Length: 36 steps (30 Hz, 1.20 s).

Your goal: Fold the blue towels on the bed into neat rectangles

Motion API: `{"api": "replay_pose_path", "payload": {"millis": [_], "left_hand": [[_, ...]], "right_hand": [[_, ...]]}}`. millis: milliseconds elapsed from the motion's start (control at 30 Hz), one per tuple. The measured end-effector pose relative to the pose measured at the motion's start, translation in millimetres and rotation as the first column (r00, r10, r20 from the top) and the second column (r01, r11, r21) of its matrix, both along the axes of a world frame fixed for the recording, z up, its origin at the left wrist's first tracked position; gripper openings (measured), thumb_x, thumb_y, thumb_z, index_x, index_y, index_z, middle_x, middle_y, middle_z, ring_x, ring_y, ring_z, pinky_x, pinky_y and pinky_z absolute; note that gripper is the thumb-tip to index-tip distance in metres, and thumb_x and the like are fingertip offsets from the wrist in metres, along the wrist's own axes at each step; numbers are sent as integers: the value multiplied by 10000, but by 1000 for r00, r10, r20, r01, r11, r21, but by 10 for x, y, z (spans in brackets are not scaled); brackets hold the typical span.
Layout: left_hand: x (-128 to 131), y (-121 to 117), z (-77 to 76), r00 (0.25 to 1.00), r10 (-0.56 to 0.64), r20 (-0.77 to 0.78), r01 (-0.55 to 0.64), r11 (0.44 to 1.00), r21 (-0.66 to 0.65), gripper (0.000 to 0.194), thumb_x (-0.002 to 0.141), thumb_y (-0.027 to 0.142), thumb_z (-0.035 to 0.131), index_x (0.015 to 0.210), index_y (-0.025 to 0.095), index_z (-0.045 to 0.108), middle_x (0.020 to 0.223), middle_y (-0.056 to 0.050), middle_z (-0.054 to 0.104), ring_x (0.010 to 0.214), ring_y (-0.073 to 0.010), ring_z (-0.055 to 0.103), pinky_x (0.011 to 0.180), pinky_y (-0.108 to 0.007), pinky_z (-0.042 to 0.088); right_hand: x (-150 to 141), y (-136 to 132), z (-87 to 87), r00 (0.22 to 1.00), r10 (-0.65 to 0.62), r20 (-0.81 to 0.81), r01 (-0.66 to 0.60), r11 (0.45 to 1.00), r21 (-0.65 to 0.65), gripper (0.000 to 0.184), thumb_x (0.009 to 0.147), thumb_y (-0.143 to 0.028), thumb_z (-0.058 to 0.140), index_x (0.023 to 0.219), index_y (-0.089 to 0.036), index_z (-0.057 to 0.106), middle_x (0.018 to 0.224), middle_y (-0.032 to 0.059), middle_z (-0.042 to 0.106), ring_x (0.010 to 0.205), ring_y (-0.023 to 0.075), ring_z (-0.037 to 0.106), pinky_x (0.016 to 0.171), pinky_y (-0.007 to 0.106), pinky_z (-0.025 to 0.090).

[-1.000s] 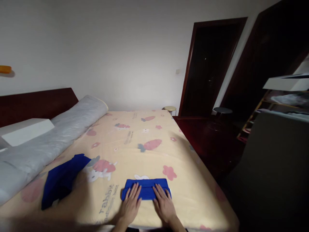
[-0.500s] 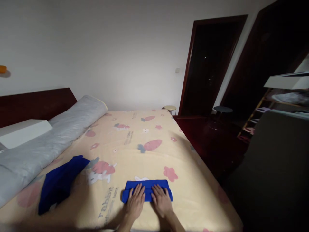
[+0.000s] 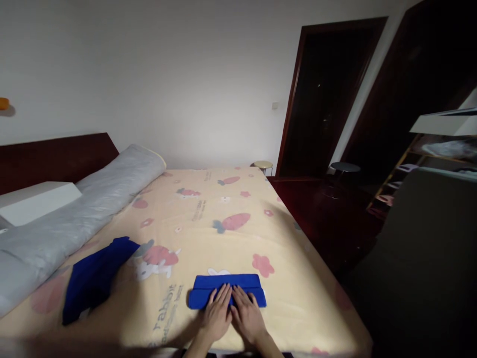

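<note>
A small folded blue cloth lies near the front edge of the bed. My left hand and my right hand lie flat on its near half, side by side, fingers stretched out and almost touching at the middle. Neither hand grips anything. A second blue cloth, loosely spread, lies on the bed to the left, well away from both hands.
The bed has a cream sheet printed with carrots and rabbits. A long grey rolled quilt and a white box lie along the dark headboard at left. Two round stools stand by a dark doorway. Shelves stand at right.
Both hands have slid inward along the folded cloth, from near its ends to its middle, and now lie close together. The cloth stays in place.
</note>
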<state>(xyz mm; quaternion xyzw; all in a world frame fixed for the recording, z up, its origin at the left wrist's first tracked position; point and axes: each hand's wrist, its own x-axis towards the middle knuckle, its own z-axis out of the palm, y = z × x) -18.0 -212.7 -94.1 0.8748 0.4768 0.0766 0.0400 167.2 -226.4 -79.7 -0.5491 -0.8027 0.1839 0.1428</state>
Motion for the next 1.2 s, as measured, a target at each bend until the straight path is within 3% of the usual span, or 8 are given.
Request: {"api": "replay_pose_path", "payload": {"millis": [133, 233, 400, 567, 733, 900, 1033, 1200], "left_hand": [[-511, 64, 105, 985, 141, -96, -155, 977, -149, 719, 854, 261, 482, 1516, 335, 212, 1591, 0, 290, 1453, -219, 294, 1194, -490, 244], [-802, 41, 206, 963, 229, -144, -249, 958, -143, 731, 819, 243, 484, 1508, 319, 253, 1598, -12, 262, 1475, -244, 235, 1201, -565, 158], [-354, -57, 160, 973, 216, -77, -225, 964, -141, 830, 738, 113, 421, 1529, 232, 197, 1615, -7, 178, 1494, -218, 161, 1215, -540, 121], [113, 51, 9, 988, 153, 37, -134, 942, -307, 755, 782, 217, 417, 1517, 271, 252, 1604, 15, 261, 1478, -203, 223, 1220, -479, 144], [-348, 159, 152, 976, 207, -67, -218, 926, -310, 793, 745, 261, 465, 1510, 306, 260, 1605, 26, 253, 1478, -219, 223, 1204, -519, 157], [-822, -4, 178, 945, 285, -163, -301, 950, -80, 784, 765, 176, 446, 1515, 275, 240, 1614, -13, 211, 1486, -255, 192, 1189, -594, 121], [-719, -99, -40, 957, 238, -169, -242, 970, -7, 827, 742, 44, 398, 1510, 309, 243, 1592, -3, 306, 1455, -231, 276, 1186, -525, 205], [-602, 41, -263, 950, 262, -170, -274, 960, -49, 754, 772, 11, 344, 1462, 313, 378, 1493, -27, 486, 1378, -234, 406, 1156, -498, 278]], "right_hand": [[479, -3, -82, 989, -133, 70, 136, 990, -40, 597, 942, -504, 348, 1488, -264, 335, 1552, 77, 331, 1440, 281, 296, 1153, 547, 236], [820, -59, -242, 973, -211, 95, 209, 978, 26, 610, 926, -455, 374, 1504, -280, 289, 1561, 66, 311, 1446, 296, 278, 1126, 577, 269], [455, -83, -307, 984, -173, 48, 161, 970, 181, 636, 877, -271, 376, 1508, -245, 295, 1580, 76, 261, 1456, 295, 253, 1140, 572, 246], [-60, 56, -44, 999, -35, 36, 35, 999, -11, 586, 861, -327, 443, 1441, -239, 436, 1512, 79, 421, 1417, 294, 342, 1151, 554, 242], [427, 124, -5, 975, -203, 89, 208, 977, -49, 560, 963, -519, 271, 1415, -259, 473, 1497, 63, 440, 1411, 289, 353, 1149, 584, 225], [973, 11, -213, 960, -262, 99, 255, 964, 80, 568, 961, -526, 298, 1468, -282, 380, 1564, 53, 316, 1447, 290, 279, 1116, 572, 291], [789, -46, -337, 986, -152, 69, 132, 963, 235, 537, 928, -357, 390, 1458, -273, 399, 1552, 70, 354, 1414, 279, 347, 1098, 518, 326], [477, 26, -411, 981, -165, 106, 139, 967, 214, 535, 849, -192, 424, 1371, -267, 512, 1426, 81, 537, 1306, 271, 490, 1048, 492, 356]]}}
